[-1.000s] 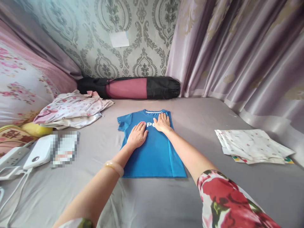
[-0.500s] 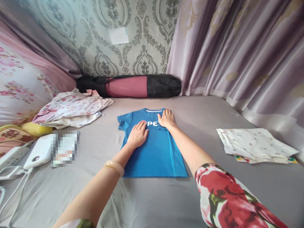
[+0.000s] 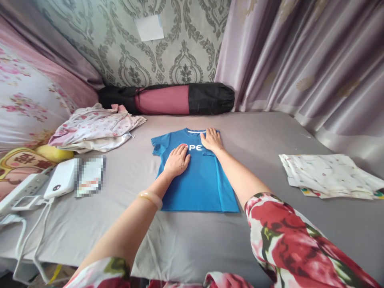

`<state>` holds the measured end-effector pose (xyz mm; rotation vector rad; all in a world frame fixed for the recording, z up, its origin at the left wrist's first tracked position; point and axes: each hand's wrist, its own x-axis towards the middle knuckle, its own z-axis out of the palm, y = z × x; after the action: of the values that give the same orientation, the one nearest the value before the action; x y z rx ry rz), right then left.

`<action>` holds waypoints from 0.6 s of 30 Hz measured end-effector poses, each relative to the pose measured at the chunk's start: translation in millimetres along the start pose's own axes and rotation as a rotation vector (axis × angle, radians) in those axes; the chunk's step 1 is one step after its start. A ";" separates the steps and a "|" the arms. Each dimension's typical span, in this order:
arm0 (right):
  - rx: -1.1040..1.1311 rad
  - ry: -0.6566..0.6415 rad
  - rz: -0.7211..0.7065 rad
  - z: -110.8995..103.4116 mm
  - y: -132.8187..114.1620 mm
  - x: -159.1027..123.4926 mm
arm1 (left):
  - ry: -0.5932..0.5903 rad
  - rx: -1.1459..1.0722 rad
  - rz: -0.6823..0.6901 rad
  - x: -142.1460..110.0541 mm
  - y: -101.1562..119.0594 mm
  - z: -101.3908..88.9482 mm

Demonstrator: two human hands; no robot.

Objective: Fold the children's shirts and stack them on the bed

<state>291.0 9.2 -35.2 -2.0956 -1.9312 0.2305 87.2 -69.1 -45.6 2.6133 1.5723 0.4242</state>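
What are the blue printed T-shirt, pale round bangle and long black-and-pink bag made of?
T-shirt: matte fabric, cotton or polyester; rumpled sleeve.
Bangle: polished stone or plastic; milky, glossy highlights.
Bag: probably thin nylon, slight sheen; black end puckers.

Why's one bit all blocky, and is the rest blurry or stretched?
Head view: squares cover the blocky patch, hiding what's there; same head view: the right curtain looks stretched toward the corner; also head view: letters on the shirt look clear.

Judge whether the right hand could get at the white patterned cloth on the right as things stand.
Probably yes: the right hand rests flat on the blue shirt, and only grey sheet lies between it and the white patterned cloth.
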 end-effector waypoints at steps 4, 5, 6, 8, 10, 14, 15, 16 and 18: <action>0.029 -0.010 -0.086 -13.6 6.7 -28.7 | 0.002 -0.012 0.010 0.0 -0.4 -0.9; 0.011 -0.020 -0.117 -15.1 8.3 -41.3 | 0.003 -0.012 0.010 0.0 -0.2 -1.0; -0.011 -0.037 -0.149 -15.4 9.6 -54.8 | 0.001 -0.012 0.008 -0.1 0.0 -1.0; -0.054 -0.070 -0.188 -12.7 10.9 -80.8 | -0.006 -0.012 0.000 -0.1 0.4 -1.2; -0.089 -0.078 -0.198 -7.3 10.5 -99.3 | -0.013 -0.014 -0.006 -0.1 0.2 -1.1; -0.103 -0.059 -0.177 1.7 8.1 -105.4 | -0.023 -0.019 -0.006 0.1 -1.5 0.3; -0.095 -0.057 -0.172 1.9 7.7 -103.4 | -0.022 -0.019 -0.002 0.4 -1.9 0.7; -0.084 -0.054 -0.169 0.9 7.3 -101.7 | -0.018 -0.019 0.003 0.8 -2.1 1.1; -0.060 -0.044 -0.164 -4.6 6.7 -103.1 | 0.004 -0.014 0.007 1.4 -1.2 0.7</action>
<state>289.2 -94.1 -40.5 -1.9704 -2.1474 0.1881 87.0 -67.2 -46.2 2.6103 1.5560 0.4395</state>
